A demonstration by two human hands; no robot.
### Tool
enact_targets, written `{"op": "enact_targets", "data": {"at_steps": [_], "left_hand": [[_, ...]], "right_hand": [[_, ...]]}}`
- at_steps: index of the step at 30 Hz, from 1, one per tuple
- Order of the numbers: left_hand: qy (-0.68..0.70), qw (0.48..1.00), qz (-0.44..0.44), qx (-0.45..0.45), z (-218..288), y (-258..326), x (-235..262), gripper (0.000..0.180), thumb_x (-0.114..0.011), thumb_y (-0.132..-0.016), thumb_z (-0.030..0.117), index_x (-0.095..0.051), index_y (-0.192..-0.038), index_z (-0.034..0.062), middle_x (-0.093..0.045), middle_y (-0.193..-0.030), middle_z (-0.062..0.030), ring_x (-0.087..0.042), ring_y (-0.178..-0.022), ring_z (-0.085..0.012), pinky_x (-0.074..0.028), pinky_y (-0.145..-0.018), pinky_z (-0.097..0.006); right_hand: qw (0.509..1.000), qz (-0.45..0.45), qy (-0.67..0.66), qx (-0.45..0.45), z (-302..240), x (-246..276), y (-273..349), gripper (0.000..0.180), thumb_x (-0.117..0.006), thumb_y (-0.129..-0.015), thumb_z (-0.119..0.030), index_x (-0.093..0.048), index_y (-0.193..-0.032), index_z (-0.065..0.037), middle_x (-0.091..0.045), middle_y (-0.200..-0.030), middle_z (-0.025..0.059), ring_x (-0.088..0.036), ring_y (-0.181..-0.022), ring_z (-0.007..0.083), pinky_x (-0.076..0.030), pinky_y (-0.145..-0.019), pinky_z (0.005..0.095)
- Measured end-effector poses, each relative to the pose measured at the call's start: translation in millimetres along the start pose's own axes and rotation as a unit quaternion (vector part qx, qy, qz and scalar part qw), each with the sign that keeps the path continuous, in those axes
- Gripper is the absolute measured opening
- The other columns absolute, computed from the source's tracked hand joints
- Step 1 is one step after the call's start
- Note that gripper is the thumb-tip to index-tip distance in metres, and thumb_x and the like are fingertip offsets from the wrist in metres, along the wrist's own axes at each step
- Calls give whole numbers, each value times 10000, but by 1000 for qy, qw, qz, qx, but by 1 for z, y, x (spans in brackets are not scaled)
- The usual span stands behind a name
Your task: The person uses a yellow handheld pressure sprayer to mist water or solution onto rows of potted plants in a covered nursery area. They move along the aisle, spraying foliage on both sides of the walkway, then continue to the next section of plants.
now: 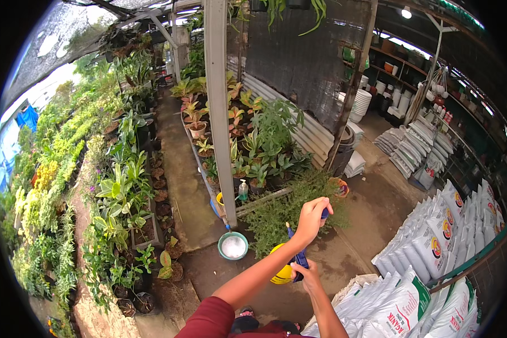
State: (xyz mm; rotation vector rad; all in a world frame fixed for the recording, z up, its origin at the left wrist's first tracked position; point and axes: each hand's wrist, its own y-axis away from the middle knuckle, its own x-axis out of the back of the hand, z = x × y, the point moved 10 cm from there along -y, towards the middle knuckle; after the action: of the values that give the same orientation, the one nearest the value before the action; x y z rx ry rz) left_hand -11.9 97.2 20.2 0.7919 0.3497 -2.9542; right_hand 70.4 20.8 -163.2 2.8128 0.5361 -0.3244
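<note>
Okay, clock directions run from the yellow-and-blue sprayer [278,274], which sits just below and right of centre view, in front of the person. Left hand [311,219] is up at 1 o'clock, fingers curled round the blue knob [324,213], narrow grip. Right hand [306,277] is lower, at 3 o'clock, fingers wrapped round the blue grip [301,259]; fingertips partly hidden. Left forearm crosses in front of the yellow tank and covers part of it; can't tell if the tank touches the floor. Thin nozzle [288,227] points up, toward 12.

Around it: green-rimmed basin [221,254] with white foam at 10, on the wet floor near the post foot. Pale post [217,112] at 11, upright. Pump bottle [243,190], greenish, also at 11, just beside the post. Bushy green plant [270,217] at 12, near the nozzle. Potted leafy plants [115,188] in rows at 10, well apart. White sacks with green panels [400,307] at 4; upright sacks with round logos [434,239] at 3. Flat stacked sacks [417,147] farther off, between 1 and 2. Maroon sleeve [211,316] at 8.
</note>
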Motion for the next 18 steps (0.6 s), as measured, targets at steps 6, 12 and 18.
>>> {"op": "enact_targets", "data": {"at_steps": [6,12,18], "left_hand": [[-53,998,5,-28,73,12,125,325,-435,-904,257,-542,-692,36,-420,-512,21,-346,-421,-56,-235,-405,-226],[-144,985,76,-48,83,61,176,275,-427,-912,230,-534,-755,31,-455,-573,-3,-405,-504,-81,-326,-509,-237],[-237,966,102,-24,-2,91,193,299,-444,-900,308,-595,-794,73,-619,-837,-38,-548,-827,-159,-398,-812,-291]], "right_hand": [[996,-76,-5,-47,50,-132,-49,174,-644,-779,-61,-517,-661,-44,-462,-512,-1,-400,-415,72,-317,-412,229],[995,-89,-40,-24,85,-171,-33,173,-634,-775,-37,-498,-668,-39,-454,-519,-10,-388,-408,56,-298,-397,215],[994,-45,-92,-48,116,-145,-17,171,-620,-769,-27,-477,-675,-36,-449,-526,-8,-400,-407,61,-307,-390,213]]}}
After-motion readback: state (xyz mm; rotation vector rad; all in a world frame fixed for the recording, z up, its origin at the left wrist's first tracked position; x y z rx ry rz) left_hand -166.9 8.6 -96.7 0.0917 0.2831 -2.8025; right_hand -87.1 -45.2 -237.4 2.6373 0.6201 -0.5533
